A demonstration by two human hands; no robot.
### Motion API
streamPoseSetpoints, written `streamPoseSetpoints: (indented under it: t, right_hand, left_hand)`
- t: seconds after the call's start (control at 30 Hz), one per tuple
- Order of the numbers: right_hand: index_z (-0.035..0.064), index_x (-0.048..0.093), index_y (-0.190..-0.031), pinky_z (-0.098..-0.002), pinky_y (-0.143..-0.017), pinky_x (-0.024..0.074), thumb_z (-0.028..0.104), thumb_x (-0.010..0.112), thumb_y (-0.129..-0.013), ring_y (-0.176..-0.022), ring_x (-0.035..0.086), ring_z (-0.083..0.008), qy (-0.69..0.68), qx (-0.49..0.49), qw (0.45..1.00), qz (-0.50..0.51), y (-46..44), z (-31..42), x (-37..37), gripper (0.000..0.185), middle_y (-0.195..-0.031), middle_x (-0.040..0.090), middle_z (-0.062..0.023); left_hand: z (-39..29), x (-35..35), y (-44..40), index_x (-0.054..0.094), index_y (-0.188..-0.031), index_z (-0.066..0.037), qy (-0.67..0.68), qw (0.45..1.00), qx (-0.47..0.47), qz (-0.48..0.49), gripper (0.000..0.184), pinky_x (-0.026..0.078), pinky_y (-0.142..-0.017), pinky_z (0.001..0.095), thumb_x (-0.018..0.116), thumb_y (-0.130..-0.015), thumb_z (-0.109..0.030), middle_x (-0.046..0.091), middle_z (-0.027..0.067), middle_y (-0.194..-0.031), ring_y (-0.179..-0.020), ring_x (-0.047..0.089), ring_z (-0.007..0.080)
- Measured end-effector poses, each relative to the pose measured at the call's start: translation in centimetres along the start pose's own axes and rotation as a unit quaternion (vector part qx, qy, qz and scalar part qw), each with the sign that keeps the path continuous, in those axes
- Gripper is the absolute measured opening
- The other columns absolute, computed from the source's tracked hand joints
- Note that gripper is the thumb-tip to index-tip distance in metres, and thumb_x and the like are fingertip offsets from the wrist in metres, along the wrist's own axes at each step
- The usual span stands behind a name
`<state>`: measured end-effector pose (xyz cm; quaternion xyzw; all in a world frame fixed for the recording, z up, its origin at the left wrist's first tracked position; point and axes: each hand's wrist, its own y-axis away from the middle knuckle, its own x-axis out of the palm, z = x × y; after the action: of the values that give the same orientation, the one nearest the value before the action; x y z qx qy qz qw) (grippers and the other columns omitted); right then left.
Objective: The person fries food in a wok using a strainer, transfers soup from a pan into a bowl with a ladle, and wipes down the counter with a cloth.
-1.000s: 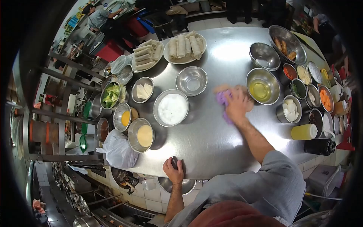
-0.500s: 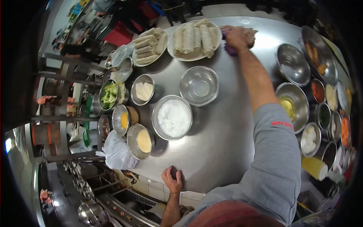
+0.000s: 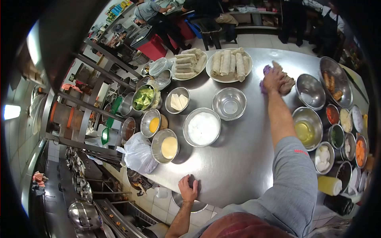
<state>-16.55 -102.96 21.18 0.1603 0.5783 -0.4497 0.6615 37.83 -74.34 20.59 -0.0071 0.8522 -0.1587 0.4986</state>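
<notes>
My right hand (image 3: 272, 80) is stretched out to the far part of the steel table (image 3: 238, 170), closed on a bunched purple and tan cloth (image 3: 286, 84) that lies on the metal. Just to its right stands a steel bowl (image 3: 310, 92) with a little white in it; to its left is a plate (image 3: 214, 75) piled with rolled wraps (image 3: 226, 63). At the near edge my left hand (image 3: 188, 189) rests on the tabletop with its fingers apart, holding nothing. The bowl of white, foamy-looking stuff (image 3: 203, 127) is the big bowl closest to it.
A second plate of rolls (image 3: 185, 65), bowls of greens (image 3: 143, 98), white slabs (image 3: 177, 102) and yellow liquid (image 3: 154, 125) line the left side, with a white plastic bag (image 3: 139, 154). Several ingredient bowls and a squeeze bottle (image 3: 329, 185) crowd the right. Other people stand beyond the table.
My right hand has drawn the cloth nearer and to the right, away from the plate of rolls. The camera view has shifted too. My left hand stays at the table edge.
</notes>
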Motion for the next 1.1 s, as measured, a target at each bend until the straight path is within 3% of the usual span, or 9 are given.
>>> streamPoseSetpoints:
  t: [0.03, 0.23, 0.43, 0.47, 0.5, 0.6, 0.87, 0.93, 1.1]
  right_hand:
    - [0.0077, 0.044, -0.123, -0.0664, -0.094, 0.0205, 0.025, 0.042, -0.084, -0.122, 0.025, -0.0470, -0.022, -0.016, 0.999, -0.036, 1.6, -0.4, 0.7, 0.042, -0.131, 0.036, -0.0150]
    - [0.0100, 0.044, -0.124, -0.0645, -0.095, 0.0213, 0.023, 0.044, -0.083, -0.125, 0.025, -0.0397, -0.017, -0.040, 0.998, 0.050, 16.5, -1.1, -7.8, 0.043, -0.132, 0.036, -0.0133]
    - [0.0114, 0.047, -0.123, -0.0602, -0.096, 0.0239, 0.037, 0.051, -0.081, -0.123, 0.029, -0.0346, -0.096, -0.234, 0.962, 0.108, 34.6, -4.2, -16.1, 0.049, -0.133, 0.036, -0.0120]
    - [0.0149, 0.053, -0.117, -0.0588, -0.096, 0.0252, 0.037, 0.052, -0.081, -0.122, 0.031, -0.0340, -0.186, -0.263, 0.942, 0.093, 37.5, -5.1, -15.3, 0.043, -0.130, 0.038, -0.0105]
    - [0.0190, 0.058, -0.112, -0.0603, -0.096, 0.0242, 0.039, 0.053, -0.080, -0.121, 0.032, -0.0345, -0.186, -0.286, 0.931, 0.130, 40.2, -5.9, -18.2, 0.038, -0.131, 0.038, -0.0102]
    - [0.0255, 0.060, -0.109, -0.0691, -0.094, 0.0170, 0.044, 0.056, -0.077, -0.123, 0.028, -0.0370, -0.126, -0.407, 0.903, 0.057, 47.2, -10.1, -19.5, 0.037, -0.132, 0.036, -0.0080]
    - [0.0276, 0.059, -0.108, -0.0646, -0.090, 0.0253, 0.027, 0.057, -0.078, -0.125, 0.025, -0.0365, -0.082, -0.273, 0.955, 0.079, 48.1, -25.4, -26.1, 0.031, -0.130, 0.037, -0.0067]
    - [0.0244, 0.061, -0.103, -0.0612, -0.091, 0.0275, 0.017, 0.058, -0.073, -0.123, 0.027, -0.0374, -0.084, -0.245, 0.962, 0.082, 47.9, -28.6, -27.4, 0.031, -0.127, 0.040, -0.0067]
    - [0.0214, 0.061, -0.096, -0.0599, -0.093, 0.0280, 0.009, 0.060, -0.068, -0.121, 0.030, -0.0388, -0.093, -0.246, 0.964, 0.026, 48.3, -38.3, -29.1, 0.031, -0.124, 0.043, -0.0067]
  left_hand:
    - [0.2, 0.1, 0.2, 0.050, -0.111, 0.000, 0.007, 1.000, 0.003, -0.007, 0.043, 0.036, -0.086, 0.0408, 0.066, -0.076, -0.020, 0.052, 0.0157, -0.103, -0.096, 0.047, 0.0306]
    - [1.0, 0.2, 0.8, 0.049, -0.112, 0.001, 0.052, 0.998, 0.016, -0.044, 0.045, 0.037, -0.083, 0.0399, 0.064, -0.078, -0.023, 0.053, 0.0141, -0.099, -0.092, 0.049, 0.0291]
    - [1.3, -0.1, 1.4, 0.048, -0.115, 0.002, 0.137, 0.987, -0.001, -0.080, 0.046, 0.040, -0.081, 0.0389, 0.061, -0.081, -0.026, 0.052, 0.0171, -0.100, -0.089, 0.050, 0.0294]
    - [1.9, 0.1, 1.4, 0.047, -0.116, 0.004, 0.146, 0.987, -0.014, -0.062, 0.048, 0.041, -0.079, 0.0385, 0.061, -0.081, -0.026, 0.052, 0.0175, -0.100, -0.086, 0.051, 0.0283]
    - [2.1, 0.6, 1.5, 0.046, -0.116, 0.005, 0.148, 0.983, 0.018, -0.104, 0.050, 0.042, -0.076, 0.0366, 0.061, -0.082, -0.027, 0.052, 0.0169, -0.099, -0.082, 0.051, 0.0257]
    - [3.0, 1.3, 2.5, 0.043, -0.118, 0.006, 0.222, 0.970, -0.018, -0.094, 0.048, 0.041, -0.077, 0.0329, 0.060, -0.084, -0.024, 0.050, 0.0152, -0.102, -0.082, 0.049, 0.0214]
    - [0.6, -0.4, 15.0, 0.043, -0.118, 0.004, 0.342, 0.932, -0.023, -0.120, 0.041, 0.042, -0.076, 0.0314, 0.057, -0.087, -0.019, 0.050, 0.0126, -0.104, -0.084, 0.048, 0.0190]
    - [-0.9, -0.7, 19.1, 0.043, -0.118, 0.004, 0.290, 0.954, -0.065, -0.050, 0.040, 0.042, -0.076, 0.0306, 0.056, -0.088, -0.020, 0.050, 0.0123, -0.102, -0.085, 0.048, 0.0187]
    - [-4.8, 4.1, 26.6, 0.040, -0.120, 0.003, 0.401, 0.906, -0.086, 0.106, 0.040, 0.043, -0.072, 0.0282, 0.056, -0.087, -0.015, 0.051, 0.0087, -0.097, -0.081, 0.050, 0.0149]
